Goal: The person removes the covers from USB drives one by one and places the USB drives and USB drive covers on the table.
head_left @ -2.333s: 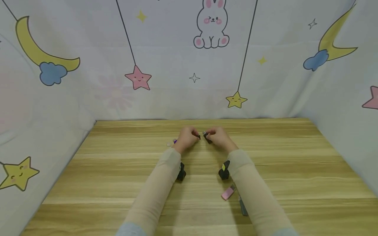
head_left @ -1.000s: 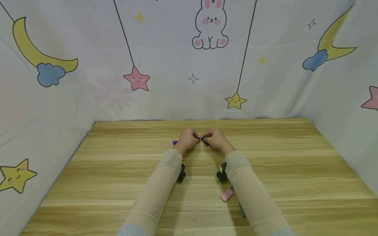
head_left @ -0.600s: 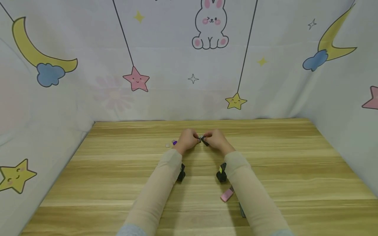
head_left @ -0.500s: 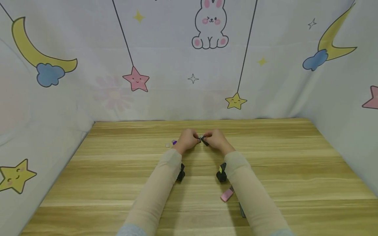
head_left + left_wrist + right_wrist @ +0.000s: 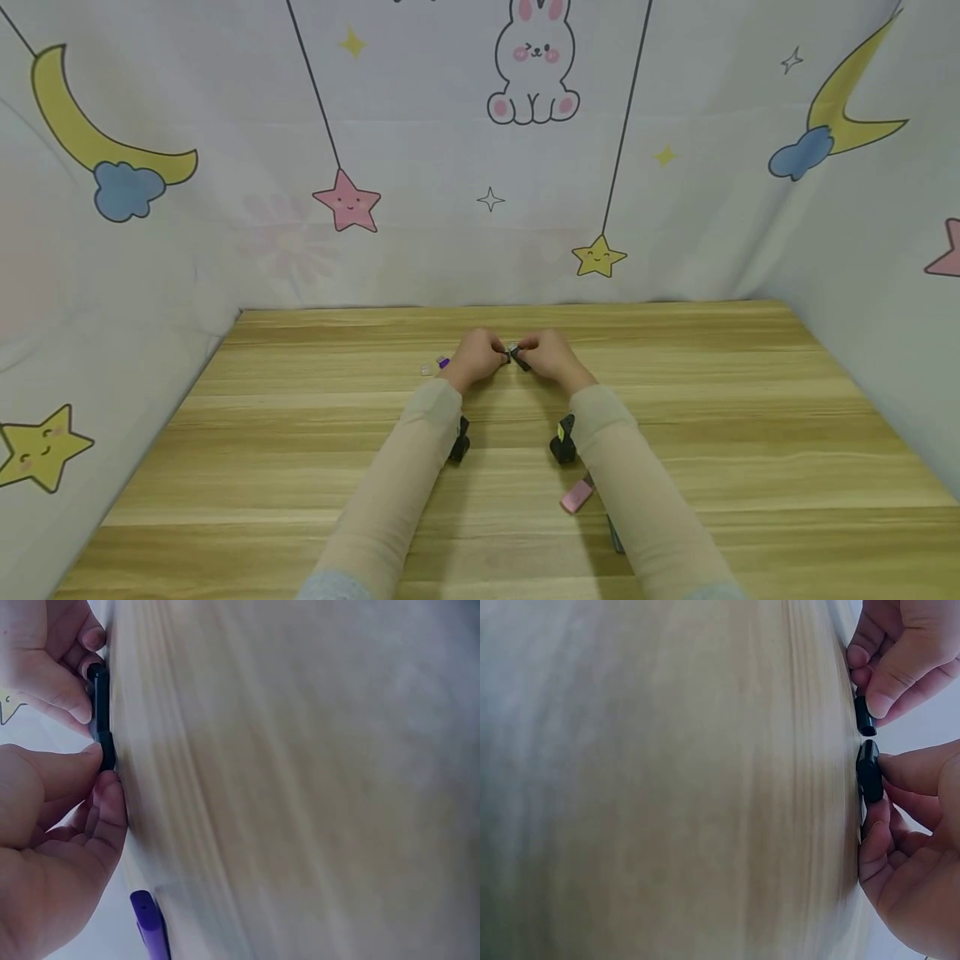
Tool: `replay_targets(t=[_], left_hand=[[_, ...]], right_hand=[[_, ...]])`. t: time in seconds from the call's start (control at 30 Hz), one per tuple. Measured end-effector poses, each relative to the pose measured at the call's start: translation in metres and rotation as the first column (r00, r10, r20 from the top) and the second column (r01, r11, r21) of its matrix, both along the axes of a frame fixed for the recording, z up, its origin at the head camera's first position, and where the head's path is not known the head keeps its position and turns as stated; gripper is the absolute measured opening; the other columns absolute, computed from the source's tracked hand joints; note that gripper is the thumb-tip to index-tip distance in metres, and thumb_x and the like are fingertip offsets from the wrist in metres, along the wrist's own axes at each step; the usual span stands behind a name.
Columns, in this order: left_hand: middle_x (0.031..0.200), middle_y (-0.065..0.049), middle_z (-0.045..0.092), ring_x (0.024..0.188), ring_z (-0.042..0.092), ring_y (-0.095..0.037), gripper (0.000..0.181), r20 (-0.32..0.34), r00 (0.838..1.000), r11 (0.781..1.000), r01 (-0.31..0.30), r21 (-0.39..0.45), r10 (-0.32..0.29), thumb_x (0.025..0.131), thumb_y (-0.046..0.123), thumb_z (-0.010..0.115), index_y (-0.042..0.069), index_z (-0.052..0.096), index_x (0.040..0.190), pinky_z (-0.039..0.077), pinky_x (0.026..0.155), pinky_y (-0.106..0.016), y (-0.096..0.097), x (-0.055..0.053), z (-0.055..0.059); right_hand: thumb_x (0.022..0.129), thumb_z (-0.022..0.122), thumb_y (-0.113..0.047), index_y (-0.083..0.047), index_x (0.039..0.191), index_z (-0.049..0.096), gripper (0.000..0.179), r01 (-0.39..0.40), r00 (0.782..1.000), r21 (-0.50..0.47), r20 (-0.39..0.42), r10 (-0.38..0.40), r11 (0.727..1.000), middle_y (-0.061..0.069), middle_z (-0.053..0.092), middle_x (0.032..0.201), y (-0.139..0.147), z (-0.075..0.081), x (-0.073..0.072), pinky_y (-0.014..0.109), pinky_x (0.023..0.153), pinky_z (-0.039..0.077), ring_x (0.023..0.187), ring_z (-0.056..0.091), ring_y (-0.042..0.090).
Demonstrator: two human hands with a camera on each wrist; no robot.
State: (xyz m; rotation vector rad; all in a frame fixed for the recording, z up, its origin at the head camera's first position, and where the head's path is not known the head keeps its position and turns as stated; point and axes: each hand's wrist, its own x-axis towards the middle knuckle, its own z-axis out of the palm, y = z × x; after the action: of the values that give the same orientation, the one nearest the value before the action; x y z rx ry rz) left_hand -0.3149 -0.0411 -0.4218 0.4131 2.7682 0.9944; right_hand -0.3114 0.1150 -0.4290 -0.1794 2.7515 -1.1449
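Observation:
My left hand (image 5: 477, 357) pinches a small black cap (image 5: 108, 754) between thumb and fingers. Opposite it, my right hand (image 5: 551, 354) grips a black USB flash drive (image 5: 869, 771), thumb on one side and fingertips on the other. Both pieces are low over the wooden table, end to end and very close; from the right wrist view a slim gap seems to show between them. Just left of my left hand lies a purple USB flash drive (image 5: 444, 362), with a small clear piece (image 5: 426, 369) beside it.
A pink USB flash drive (image 5: 577, 497) lies near my right forearm, partly covered by the sleeve. A dark grey flat piece (image 5: 616, 533) shows beside that forearm, mostly hidden. Behind the wooden table (image 5: 315, 450) hangs a printed white cloth (image 5: 427, 250).
Since the earliest frame, my hands have come closer together, bringing the black drive and the cap nearly end to end. Over the last second they hardly move.

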Motion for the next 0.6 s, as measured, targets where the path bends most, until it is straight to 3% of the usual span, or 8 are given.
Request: replay_targets(t=[0.6], left_hand=[[0.113, -0.017, 0.068, 0.105, 0.063, -0.029, 0.021, 0.019, 1.000, 1.000, 0.017, -0.005, -0.017, 0.095, 0.008, 0.059, -0.002, 0.071, 0.109, 0.052, 0.089, -0.040, -0.0009, 0.0075, 0.0032]], right_hand=[[0.097, 0.055, -0.014, 0.001, 0.123, 0.063, 0.031, 0.006, 1.000, 0.018, -0.001, -0.006, 1.000, 0.020, 0.061, 0.127, -0.0002, -0.0014, 0.0050, 0.043, 0.098, 0.046, 0.121, 0.054, 0.034]])
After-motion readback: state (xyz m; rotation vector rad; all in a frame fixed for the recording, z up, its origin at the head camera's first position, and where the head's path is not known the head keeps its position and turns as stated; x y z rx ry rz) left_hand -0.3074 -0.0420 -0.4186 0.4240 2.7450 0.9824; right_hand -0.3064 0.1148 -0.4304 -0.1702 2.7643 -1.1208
